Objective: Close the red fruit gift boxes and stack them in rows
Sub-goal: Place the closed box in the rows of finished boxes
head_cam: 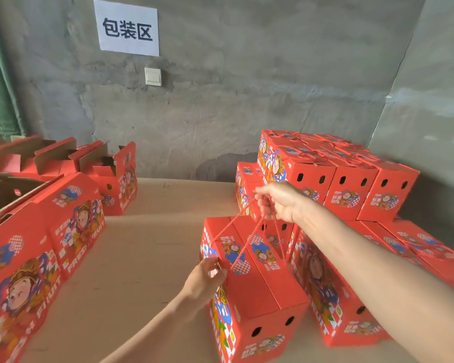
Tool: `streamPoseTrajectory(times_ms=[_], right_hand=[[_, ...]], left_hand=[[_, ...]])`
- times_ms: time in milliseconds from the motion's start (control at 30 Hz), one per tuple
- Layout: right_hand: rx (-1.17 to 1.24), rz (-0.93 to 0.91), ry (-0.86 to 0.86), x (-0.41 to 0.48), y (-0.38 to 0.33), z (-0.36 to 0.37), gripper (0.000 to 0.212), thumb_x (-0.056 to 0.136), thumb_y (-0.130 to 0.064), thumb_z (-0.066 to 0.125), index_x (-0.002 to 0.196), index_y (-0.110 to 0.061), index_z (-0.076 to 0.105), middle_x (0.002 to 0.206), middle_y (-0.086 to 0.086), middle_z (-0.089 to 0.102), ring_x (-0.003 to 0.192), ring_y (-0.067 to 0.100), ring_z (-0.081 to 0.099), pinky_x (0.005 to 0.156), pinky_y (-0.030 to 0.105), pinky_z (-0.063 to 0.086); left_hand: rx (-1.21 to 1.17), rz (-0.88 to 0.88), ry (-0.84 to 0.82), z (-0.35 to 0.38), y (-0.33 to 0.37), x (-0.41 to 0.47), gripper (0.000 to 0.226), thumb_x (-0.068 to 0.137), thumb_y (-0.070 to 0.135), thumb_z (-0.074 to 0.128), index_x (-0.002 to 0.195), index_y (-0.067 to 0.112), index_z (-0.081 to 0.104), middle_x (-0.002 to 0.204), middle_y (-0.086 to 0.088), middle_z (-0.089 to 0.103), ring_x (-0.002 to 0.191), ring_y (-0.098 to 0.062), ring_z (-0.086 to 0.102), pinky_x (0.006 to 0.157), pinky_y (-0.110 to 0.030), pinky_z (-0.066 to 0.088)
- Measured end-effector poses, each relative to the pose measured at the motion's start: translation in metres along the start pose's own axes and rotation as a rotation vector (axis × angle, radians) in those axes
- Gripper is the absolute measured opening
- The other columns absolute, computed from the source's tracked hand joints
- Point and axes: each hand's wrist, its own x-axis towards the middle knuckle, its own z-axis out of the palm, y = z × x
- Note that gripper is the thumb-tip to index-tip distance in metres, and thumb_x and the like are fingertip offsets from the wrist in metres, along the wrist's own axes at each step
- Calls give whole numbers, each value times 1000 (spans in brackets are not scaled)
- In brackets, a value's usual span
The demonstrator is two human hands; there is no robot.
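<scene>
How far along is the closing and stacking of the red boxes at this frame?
Done: the stacked boxes at right stand closed, in rows, two tiers high. In hand: the right hand grips the rope handles of a closed box beside that stack, while the left hand holds its edge. Left: the open boxes at back left need closing and stacking.

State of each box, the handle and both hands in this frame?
Front box: closed, upright.
Rope handle: taut, pulled upward.
Right hand: grips rope handle.
Left hand: holds front box's top edge.
Stacked boxes: closed, two tiers.
Far-left boxes: flaps open.
</scene>
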Motion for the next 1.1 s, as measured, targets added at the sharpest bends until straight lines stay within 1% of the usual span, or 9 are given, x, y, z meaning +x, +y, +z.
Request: streamPoseTrajectory(times_ms=[167, 267, 400, 500, 633, 700, 833, 967, 1100], right_hand=[[-6, 38, 68, 9, 13, -35, 27, 95, -8, 45, 70, -8, 55, 57, 2, 50, 49, 14, 48, 57, 29, 41], [-15, 70, 122, 16, 21, -58, 27, 94, -5, 44, 69, -7, 56, 57, 4, 51, 50, 16, 49, 61, 31, 42], [-65, 50, 195, 23, 33, -87, 25, 93, -6, 46, 70, -7, 55, 61, 6, 53, 52, 17, 51, 60, 30, 42], [-116, -16, 258, 27, 42, -108, 20, 93, -7, 49, 76, -5, 58, 66, 7, 58, 55, 18, 57, 56, 27, 40], [-920, -82, 365, 27, 65, -119, 33, 92, -25, 55, 64, -7, 51, 63, 4, 51, 60, 22, 54, 54, 26, 36], [-1209, -213, 440, 24, 85, -111, 32, 93, -38, 52, 80, -9, 54, 81, 6, 56, 84, 27, 60, 65, 30, 43], [-1164, -233, 69, 27, 153, -78, 60, 88, -58, 44, 140, -28, 33, 143, 5, 38, 132, 28, 35, 104, 45, 33], [-1156, -83, -40, 47, 205, -58, 66, 88, -62, 37, 147, -43, 14, 160, 3, -4, 145, 35, -6, 112, 59, 2], [-1103, -200, 56, 66, 221, -50, 61, 90, -51, 35, 147, -42, 15, 160, 3, -7, 144, 35, -9, 113, 56, -8]], left_hand=[[55, 49, -102, 36, 13, 11, 13, 91, 24, 55, 94, 36, 55, 109, 9, 64, 77, -10, 64, 62, -19, 45], [147, 96, -193, 59, 19, 18, 19, 91, 22, 52, 108, 24, 60, 103, 9, 66, 87, 2, 63, 74, -21, 51], [232, 105, -298, 91, 28, 27, 42, 93, 22, 49, 135, 14, 48, 133, -1, 56, 122, -15, 52, 101, -29, 43], [298, 115, -360, 115, 34, 33, 43, 95, 26, 48, 137, 12, 43, 134, -4, 54, 121, -20, 51, 96, -24, 41], [339, 6, -350, 134, 30, 37, 44, 95, 26, 49, 135, 9, 42, 129, -12, 55, 117, -27, 53, 93, -31, 44], [244, -39, -357, 137, 24, 30, 43, 95, 26, 49, 136, 17, 41, 120, -6, 59, 108, -23, 58, 87, -36, 52], [-174, -184, -524, 141, 14, 6, 81, 75, 43, 70, 140, 49, 22, 129, 16, 55, 111, -12, 60, 78, -35, 56], [-205, -153, -493, 141, 15, 3, 80, 67, 26, 75, 137, 31, 38, 118, 4, 64, 105, -21, 65, 88, -44, 55], [-251, -171, -460, 142, 20, 7, 62, 76, 7, 71, 131, 25, 46, 122, 0, 61, 105, -23, 64, 86, -45, 55]])
